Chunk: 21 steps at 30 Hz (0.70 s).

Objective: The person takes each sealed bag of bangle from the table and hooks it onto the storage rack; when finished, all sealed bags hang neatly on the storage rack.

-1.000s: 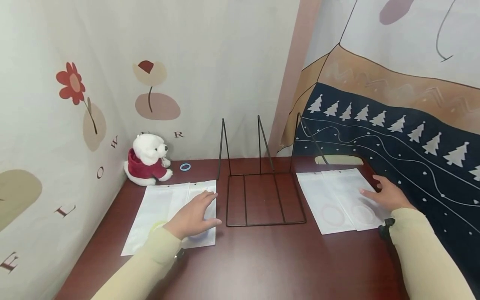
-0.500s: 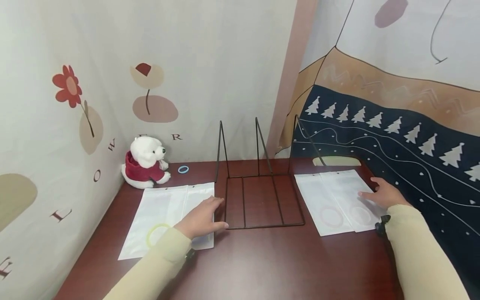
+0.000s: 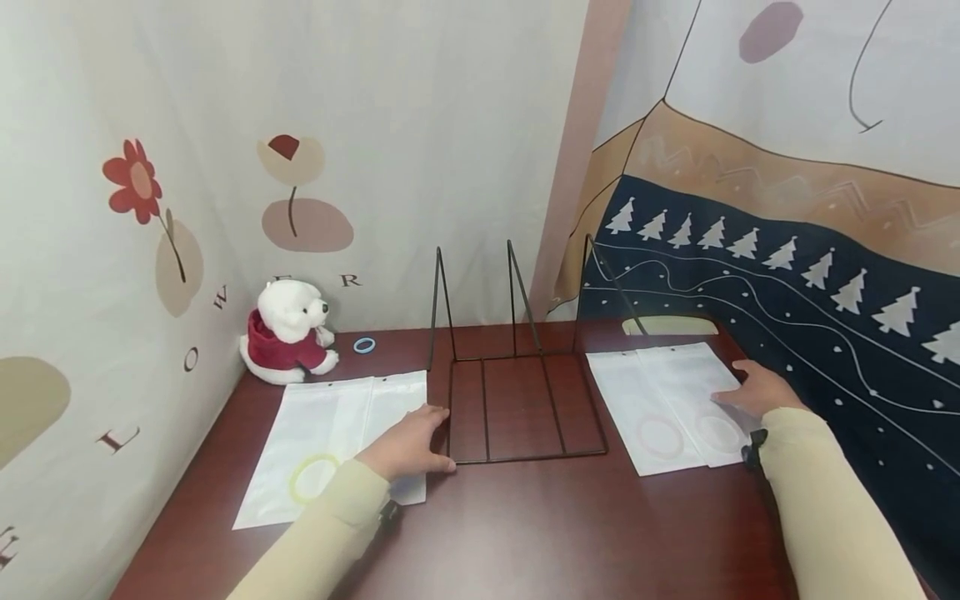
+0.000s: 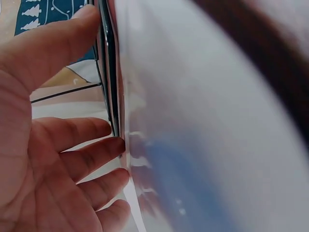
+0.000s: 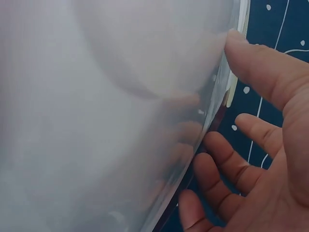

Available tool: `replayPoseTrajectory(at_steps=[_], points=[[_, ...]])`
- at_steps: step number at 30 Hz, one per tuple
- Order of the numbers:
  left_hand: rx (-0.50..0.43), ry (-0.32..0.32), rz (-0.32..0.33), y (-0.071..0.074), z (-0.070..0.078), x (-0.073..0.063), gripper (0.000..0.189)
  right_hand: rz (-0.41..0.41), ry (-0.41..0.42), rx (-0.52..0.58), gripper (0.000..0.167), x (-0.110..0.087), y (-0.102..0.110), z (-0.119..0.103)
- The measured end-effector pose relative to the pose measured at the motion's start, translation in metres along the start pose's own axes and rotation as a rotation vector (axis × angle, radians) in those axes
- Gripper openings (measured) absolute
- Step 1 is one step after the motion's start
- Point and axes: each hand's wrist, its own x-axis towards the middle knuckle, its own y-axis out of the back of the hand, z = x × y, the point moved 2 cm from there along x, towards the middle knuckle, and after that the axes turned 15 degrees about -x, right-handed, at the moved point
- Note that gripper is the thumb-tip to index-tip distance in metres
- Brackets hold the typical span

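Left hand (image 3: 405,446) beside wire rack (image 3: 552,406), right hand (image 3: 763,392) beside white bag (image 3: 686,379), fingers (image 4: 91,155) spread, wall letters (image 3: 350,281) reading "L", "O", "W", "R"

Free passage: the bare table (image 3: 540,533) at lower center, between the two sleeves. Obstacle, center: the wire rack (image 3: 525,457). Its base bars lie low enough to cross from above; three pointed uprights at the rear obstruct sideways travel, though gaps remain between them. The left hand (image 3: 408,442) occupies the space beside the rack's left edge; the right hand (image 3: 761,389) occupies the far-right table edge. Upper left of the table, the plush bear (image 3: 288,325) blocks the corner. The curtain (image 3: 405,167) limits rearward reach.
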Motion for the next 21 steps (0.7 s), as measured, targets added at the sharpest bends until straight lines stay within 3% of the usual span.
replayPoseTrajectory(at_steps=[14, 21], points=[[0.015, 0.005, -0.025, -0.004, 0.007, 0.002, 0.085, 0.011, -0.016, -0.014, 0.102, 0.008, -0.001, 0.001], [0.012, 0.017, -0.007, -0.006, 0.01, 0.001, 0.086, 0.003, -0.023, -0.015, 0.103, 0.007, 0.0, -0.002]])
